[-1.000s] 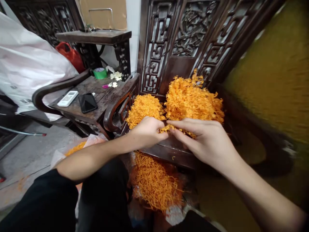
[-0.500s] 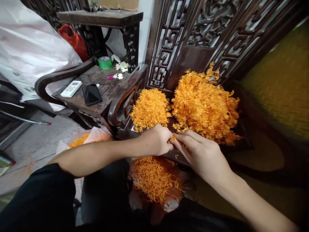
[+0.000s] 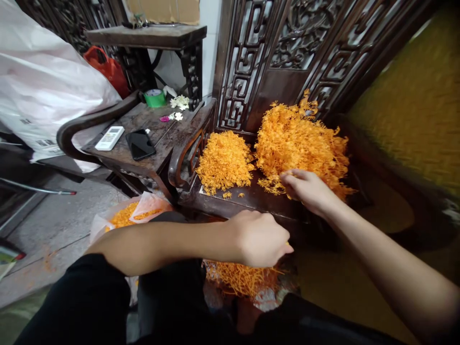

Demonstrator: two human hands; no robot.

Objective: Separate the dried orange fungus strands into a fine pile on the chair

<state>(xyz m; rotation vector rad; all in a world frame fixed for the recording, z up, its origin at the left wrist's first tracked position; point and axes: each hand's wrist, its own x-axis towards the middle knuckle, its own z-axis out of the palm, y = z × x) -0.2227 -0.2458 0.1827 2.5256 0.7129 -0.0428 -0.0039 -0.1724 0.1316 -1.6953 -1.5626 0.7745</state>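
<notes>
My left hand (image 3: 264, 239) is closed in a fist, palm down, above a heap of thin orange stems (image 3: 244, 279). A sliver of orange shows by its thumb; the rest of what it holds is hidden. My right hand (image 3: 305, 189) reaches to the front edge of a large pile of frilly orange flowers (image 3: 298, 139), its thumb and fingertips pinched together among the blossoms. To the left of that pile lies a smaller heap of orange flower heads (image 3: 225, 160). A few loose flower heads (image 3: 227, 195) rest on the dark wooden seat (image 3: 251, 203) in front.
On a wooden side table (image 3: 158, 139) lie a white remote control (image 3: 109, 138), a black phone (image 3: 140, 142), green tape (image 3: 155, 98) and white flowers (image 3: 179, 102). A bag with orange bits (image 3: 124, 215) stands on the floor. A carved backrest (image 3: 283, 86) rises behind the piles.
My hands, together over the seat before, have parted. The left came down and right over the stem heap; the right moved up to the large flower pile. Loose heads now show on the seat.
</notes>
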